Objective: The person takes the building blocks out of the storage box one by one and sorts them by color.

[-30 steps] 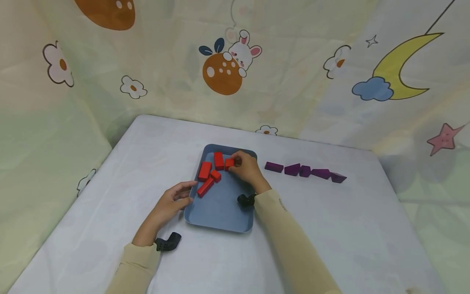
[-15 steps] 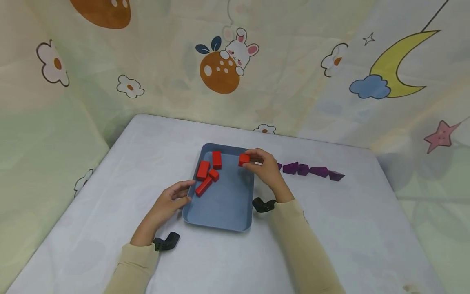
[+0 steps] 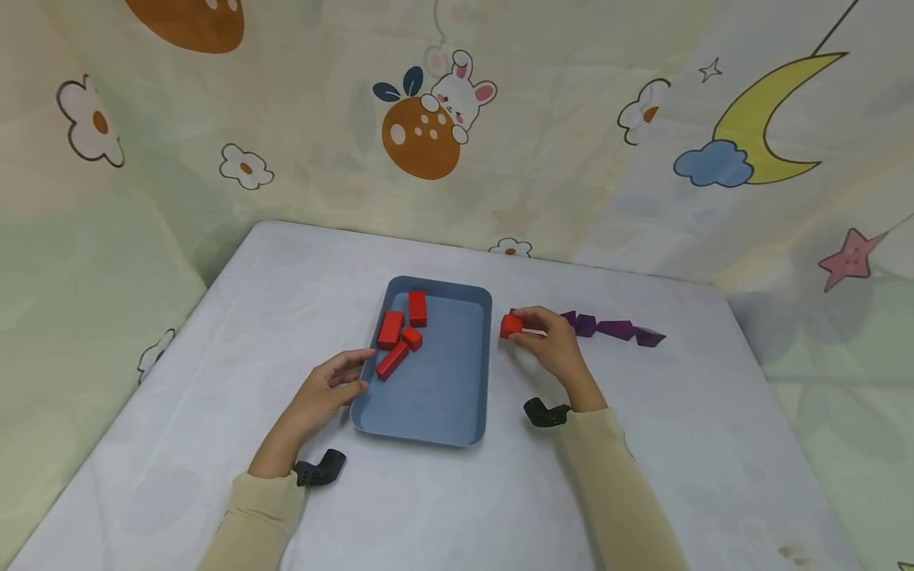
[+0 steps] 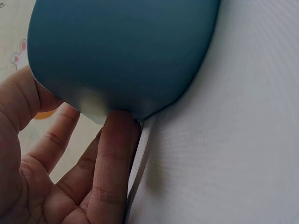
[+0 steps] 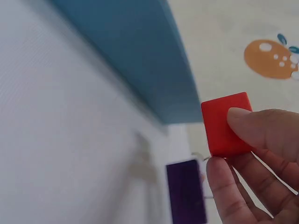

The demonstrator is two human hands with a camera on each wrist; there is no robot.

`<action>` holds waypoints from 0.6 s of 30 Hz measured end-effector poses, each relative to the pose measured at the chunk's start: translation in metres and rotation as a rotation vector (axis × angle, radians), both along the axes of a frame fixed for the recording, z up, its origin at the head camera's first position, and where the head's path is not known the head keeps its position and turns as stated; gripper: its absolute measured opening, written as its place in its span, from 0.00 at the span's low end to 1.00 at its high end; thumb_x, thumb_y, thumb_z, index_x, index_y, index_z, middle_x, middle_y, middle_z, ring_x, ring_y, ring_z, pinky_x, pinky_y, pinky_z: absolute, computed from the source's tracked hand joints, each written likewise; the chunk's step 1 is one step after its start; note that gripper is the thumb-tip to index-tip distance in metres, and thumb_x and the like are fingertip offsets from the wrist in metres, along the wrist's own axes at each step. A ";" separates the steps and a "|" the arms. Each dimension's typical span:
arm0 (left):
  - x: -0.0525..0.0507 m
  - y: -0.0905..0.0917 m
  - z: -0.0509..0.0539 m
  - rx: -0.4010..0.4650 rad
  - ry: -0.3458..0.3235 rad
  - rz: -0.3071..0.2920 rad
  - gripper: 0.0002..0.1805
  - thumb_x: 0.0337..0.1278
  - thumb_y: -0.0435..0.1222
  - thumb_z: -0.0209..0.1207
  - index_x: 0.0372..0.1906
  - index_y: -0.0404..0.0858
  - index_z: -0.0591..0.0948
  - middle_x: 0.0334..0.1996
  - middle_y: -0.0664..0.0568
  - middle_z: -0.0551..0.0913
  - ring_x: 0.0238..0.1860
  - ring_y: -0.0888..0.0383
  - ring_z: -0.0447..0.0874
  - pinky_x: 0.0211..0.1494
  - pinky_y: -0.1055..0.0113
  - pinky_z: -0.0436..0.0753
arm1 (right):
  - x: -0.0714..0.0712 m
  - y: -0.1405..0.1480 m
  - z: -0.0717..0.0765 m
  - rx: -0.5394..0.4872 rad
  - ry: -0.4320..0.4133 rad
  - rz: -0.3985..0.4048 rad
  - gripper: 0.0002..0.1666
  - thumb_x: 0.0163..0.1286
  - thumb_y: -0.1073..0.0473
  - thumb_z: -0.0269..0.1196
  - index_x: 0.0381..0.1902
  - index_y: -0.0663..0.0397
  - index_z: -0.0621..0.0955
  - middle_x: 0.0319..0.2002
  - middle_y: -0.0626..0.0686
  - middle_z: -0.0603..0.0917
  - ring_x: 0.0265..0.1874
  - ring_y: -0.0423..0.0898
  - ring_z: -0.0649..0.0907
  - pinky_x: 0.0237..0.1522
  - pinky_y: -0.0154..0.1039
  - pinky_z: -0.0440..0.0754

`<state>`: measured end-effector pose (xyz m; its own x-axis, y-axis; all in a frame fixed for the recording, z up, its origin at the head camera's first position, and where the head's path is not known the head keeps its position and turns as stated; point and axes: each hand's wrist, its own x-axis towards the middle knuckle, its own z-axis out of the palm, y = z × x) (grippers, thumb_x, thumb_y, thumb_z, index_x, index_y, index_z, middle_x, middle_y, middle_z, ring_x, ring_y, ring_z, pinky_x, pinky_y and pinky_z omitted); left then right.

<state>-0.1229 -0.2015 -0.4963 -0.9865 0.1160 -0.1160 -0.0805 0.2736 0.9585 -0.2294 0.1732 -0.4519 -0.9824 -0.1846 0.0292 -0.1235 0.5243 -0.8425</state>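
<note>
Red and glossy, a small block [image 3: 511, 326] is pinched between the thumb and fingers of a person's right hand [image 3: 553, 346]. It is held above a white-covered table [image 3: 421, 507], just beyond the right side of a shallow blue-grey tray [image 3: 435, 400]. The right wrist view shows the thumb lying across one face of the block, with fingers supporting it from the opposite side.

The left hand [image 3: 324, 394] is at the tray's left side, its fingers slightly spread and loosely bent, touching the outer wall; the left wrist view shows one digit against that wall.

Inside the tray, four more red pieces sit toward the far left: an upright-looking block [image 3: 417, 308], a larger block [image 3: 390, 329], a small cube-like piece [image 3: 412, 339] and a slim bar [image 3: 392, 362] lying diagonally.

Right of the tray, a row of dark purple blocks [image 3: 616, 329] stretches away to the right; the right hand partly hides its near end. Both arms wear beige sleeves [image 3: 621, 476], and each wrist carries a black device [image 3: 321, 468]. Behind the table hangs a pale fabric backdrop [image 3: 321, 95] printed with a rabbit [image 3: 457, 93], flowers and a yellow moon [image 3: 743, 127].
</note>
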 end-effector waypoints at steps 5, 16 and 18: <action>0.001 0.000 0.001 -0.007 -0.006 0.003 0.30 0.73 0.30 0.62 0.77 0.37 0.75 0.78 0.35 0.70 0.74 0.34 0.73 0.59 0.53 0.83 | 0.002 0.008 -0.009 0.049 -0.032 -0.006 0.24 0.72 0.69 0.72 0.64 0.66 0.83 0.62 0.69 0.85 0.64 0.68 0.83 0.68 0.62 0.78; -0.001 -0.002 -0.003 0.006 -0.006 -0.001 0.29 0.73 0.30 0.62 0.77 0.37 0.76 0.79 0.35 0.70 0.74 0.34 0.73 0.54 0.60 0.82 | -0.001 0.014 -0.025 0.066 -0.073 -0.065 0.25 0.70 0.72 0.71 0.64 0.66 0.83 0.62 0.68 0.85 0.63 0.66 0.84 0.70 0.59 0.76; -0.002 -0.002 -0.003 0.008 -0.002 -0.001 0.29 0.73 0.30 0.62 0.77 0.37 0.76 0.79 0.35 0.70 0.74 0.34 0.73 0.54 0.60 0.82 | 0.000 0.014 -0.022 0.068 -0.075 -0.068 0.25 0.70 0.72 0.71 0.65 0.65 0.83 0.64 0.68 0.84 0.65 0.65 0.83 0.70 0.57 0.77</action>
